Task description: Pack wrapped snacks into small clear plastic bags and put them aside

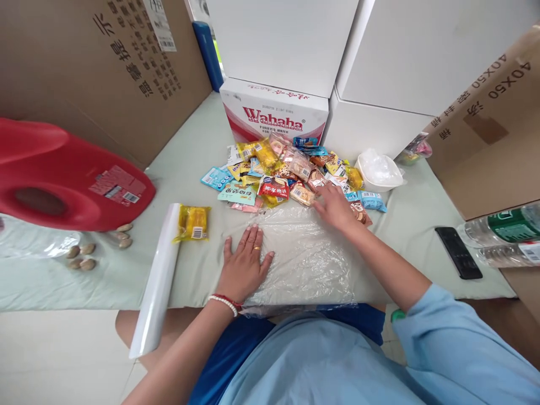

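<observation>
My left hand (245,263) lies flat on the near left edge of a sheet of clear plastic film (304,256), its fingers spread. The wrinkled film is laid out on the cloth-covered table and hangs a little over the front edge. My right hand (335,207) reaches over the right side of a pile of small wrapped snacks (274,169). Its fingers are stretched out and touch the packets, near a brown snack packet (317,180) and a biscuit packet (301,194). The thumb is apart from the fingers, and I see nothing gripped.
A white film roll (156,287) juts over the front edge, beside a yellow snack packet (194,223). Left are a red jug (76,174) and several nuts (87,248). A Wahaha carton (274,109) stands behind; right are a white bowl (382,180), phone (459,253) and bottles (506,228).
</observation>
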Demonstrator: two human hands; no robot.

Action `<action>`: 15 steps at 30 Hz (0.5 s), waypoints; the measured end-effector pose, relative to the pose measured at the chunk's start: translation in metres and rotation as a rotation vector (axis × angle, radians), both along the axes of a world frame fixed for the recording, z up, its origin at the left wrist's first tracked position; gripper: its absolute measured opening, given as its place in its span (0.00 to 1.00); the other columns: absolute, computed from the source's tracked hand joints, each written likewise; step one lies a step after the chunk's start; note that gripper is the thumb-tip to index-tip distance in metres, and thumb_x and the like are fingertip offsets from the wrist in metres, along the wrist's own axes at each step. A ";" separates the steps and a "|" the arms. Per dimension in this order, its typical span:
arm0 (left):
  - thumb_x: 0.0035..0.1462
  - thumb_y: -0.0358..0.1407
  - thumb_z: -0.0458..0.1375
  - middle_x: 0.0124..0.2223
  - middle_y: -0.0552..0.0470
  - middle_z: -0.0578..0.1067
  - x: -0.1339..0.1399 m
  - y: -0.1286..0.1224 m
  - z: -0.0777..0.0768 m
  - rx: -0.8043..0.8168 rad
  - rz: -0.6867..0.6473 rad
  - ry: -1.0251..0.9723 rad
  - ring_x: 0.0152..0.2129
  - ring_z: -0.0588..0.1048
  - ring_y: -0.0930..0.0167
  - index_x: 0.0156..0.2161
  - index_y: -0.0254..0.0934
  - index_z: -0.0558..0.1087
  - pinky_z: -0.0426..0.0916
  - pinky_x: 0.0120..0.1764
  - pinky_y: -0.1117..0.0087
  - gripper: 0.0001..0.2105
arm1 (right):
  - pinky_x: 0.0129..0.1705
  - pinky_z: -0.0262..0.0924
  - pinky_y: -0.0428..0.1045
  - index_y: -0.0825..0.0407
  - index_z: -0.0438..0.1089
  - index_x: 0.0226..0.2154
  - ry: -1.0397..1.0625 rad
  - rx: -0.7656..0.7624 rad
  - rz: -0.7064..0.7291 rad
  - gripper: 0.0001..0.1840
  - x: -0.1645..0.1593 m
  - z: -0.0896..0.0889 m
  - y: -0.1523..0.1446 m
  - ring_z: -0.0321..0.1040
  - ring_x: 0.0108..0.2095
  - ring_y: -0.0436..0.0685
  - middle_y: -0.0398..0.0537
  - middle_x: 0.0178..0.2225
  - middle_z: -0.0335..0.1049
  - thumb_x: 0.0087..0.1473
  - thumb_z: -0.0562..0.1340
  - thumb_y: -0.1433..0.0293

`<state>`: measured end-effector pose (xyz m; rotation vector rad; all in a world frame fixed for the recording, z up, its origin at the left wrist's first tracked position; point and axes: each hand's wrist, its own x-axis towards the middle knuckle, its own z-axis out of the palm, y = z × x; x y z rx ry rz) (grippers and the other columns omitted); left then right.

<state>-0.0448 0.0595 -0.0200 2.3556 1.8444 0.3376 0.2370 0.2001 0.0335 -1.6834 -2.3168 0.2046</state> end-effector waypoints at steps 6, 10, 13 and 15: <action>0.71 0.47 0.44 0.75 0.36 0.54 0.001 -0.001 0.000 0.004 0.010 0.007 0.72 0.56 0.54 0.74 0.33 0.52 0.40 0.70 0.36 0.32 | 0.59 0.57 0.61 0.55 0.71 0.59 -0.166 -0.137 -0.008 0.28 -0.033 0.006 0.040 0.63 0.56 0.73 0.61 0.55 0.74 0.60 0.66 0.58; 0.72 0.48 0.44 0.75 0.37 0.54 0.001 -0.001 -0.002 0.008 0.009 -0.008 0.73 0.55 0.55 0.74 0.34 0.53 0.38 0.71 0.37 0.32 | 0.58 0.58 0.61 0.55 0.71 0.58 -0.056 0.000 -0.027 0.26 -0.002 0.022 0.019 0.66 0.53 0.71 0.61 0.53 0.75 0.61 0.63 0.61; 0.72 0.48 0.43 0.75 0.37 0.53 0.001 -0.002 -0.002 0.012 0.005 -0.020 0.73 0.54 0.55 0.74 0.33 0.53 0.38 0.71 0.37 0.32 | 0.57 0.60 0.62 0.53 0.71 0.58 0.100 0.046 0.088 0.25 0.015 0.029 -0.025 0.67 0.53 0.69 0.58 0.52 0.75 0.60 0.63 0.60; 0.72 0.48 0.43 0.75 0.36 0.53 0.001 -0.002 -0.002 0.013 0.003 -0.030 0.73 0.54 0.55 0.74 0.33 0.52 0.37 0.71 0.37 0.32 | 0.56 0.61 0.62 0.52 0.71 0.57 0.169 0.021 0.205 0.24 0.013 0.026 -0.060 0.68 0.52 0.68 0.58 0.51 0.75 0.61 0.63 0.60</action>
